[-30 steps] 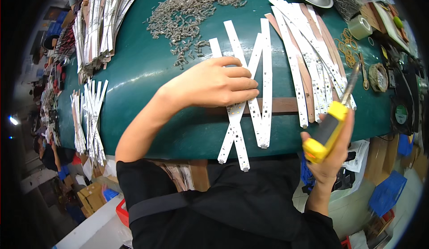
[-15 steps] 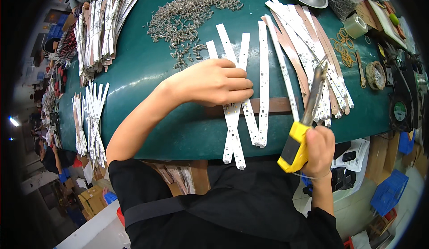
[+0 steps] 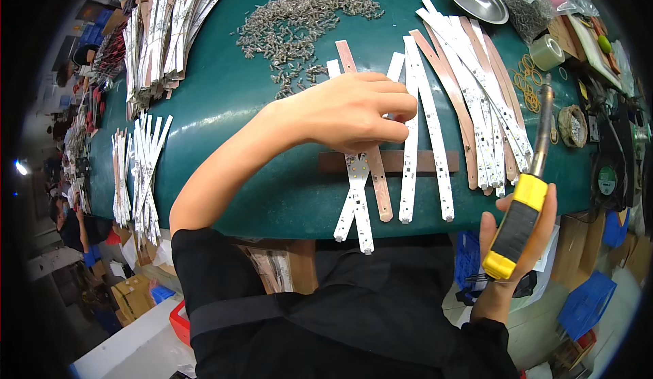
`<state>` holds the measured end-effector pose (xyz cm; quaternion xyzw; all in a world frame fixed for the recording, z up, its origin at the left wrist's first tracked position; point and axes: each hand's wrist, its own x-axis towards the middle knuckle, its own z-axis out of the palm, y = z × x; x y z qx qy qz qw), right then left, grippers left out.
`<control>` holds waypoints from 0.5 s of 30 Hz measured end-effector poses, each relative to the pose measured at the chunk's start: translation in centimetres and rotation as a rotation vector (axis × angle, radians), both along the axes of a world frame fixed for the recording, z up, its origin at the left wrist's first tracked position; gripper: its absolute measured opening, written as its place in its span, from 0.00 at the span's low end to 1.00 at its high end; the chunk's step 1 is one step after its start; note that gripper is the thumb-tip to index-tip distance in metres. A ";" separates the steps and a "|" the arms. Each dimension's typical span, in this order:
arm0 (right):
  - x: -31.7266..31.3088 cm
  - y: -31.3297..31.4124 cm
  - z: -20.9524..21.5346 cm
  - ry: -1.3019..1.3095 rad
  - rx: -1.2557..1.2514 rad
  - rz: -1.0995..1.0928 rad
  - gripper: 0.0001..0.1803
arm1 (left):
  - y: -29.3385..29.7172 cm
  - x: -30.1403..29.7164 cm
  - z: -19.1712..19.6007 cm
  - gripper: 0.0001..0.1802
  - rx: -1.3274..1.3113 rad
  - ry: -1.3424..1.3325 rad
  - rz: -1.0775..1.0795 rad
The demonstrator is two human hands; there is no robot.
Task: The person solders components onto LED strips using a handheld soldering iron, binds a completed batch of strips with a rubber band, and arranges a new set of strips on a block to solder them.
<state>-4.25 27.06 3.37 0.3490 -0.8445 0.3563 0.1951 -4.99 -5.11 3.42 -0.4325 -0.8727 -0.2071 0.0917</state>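
My left hand (image 3: 357, 110), fingers curled, is over several crossed white LED strips (image 3: 357, 188) and a copper-coloured strip (image 3: 381, 195). It appears to grip a strip, though its fingertips are hidden. Two more LED strips stand just right of this hand, one upright (image 3: 410, 148) and one slanting (image 3: 435, 148). My right hand (image 3: 527, 243), off the front edge of the table, holds a yellow-and-black-handled tool (image 3: 520, 226) with a long, discoloured metal shaft pointing away from me. The thumb is raised off the handle; the fingers wrap behind it.
A brown bar (image 3: 428, 161) lies under the strips on the green table (image 3: 265, 168). Beyond are a heap of small metal parts (image 3: 292, 22) and a steel bowl (image 3: 476, 0). Strip piles (image 3: 486, 107) lie right, and a stack (image 3: 163, 36) left. Rubber bands (image 3: 527, 83) and tape (image 3: 546, 53) sit far right.
My right hand has swung the tool right, away from the strips. My left hand has shifted slightly right. A strip under it now shows a copper face where white showed; the slanting strip's lower end is nearer.
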 end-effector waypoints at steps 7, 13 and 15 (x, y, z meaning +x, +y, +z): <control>-0.2 0.9 0.3 -0.122 -0.108 -0.073 0.45 | -1.3 1.2 -1.0 0.15 -0.170 -0.024 0.075; -0.7 0.3 0.4 -0.151 -0.163 -0.053 0.44 | -1.2 1.3 -1.1 0.07 -0.225 0.021 0.059; -0.6 0.2 0.4 -0.191 -0.222 -0.050 0.43 | -1.2 1.4 -0.6 0.06 -0.250 0.018 0.046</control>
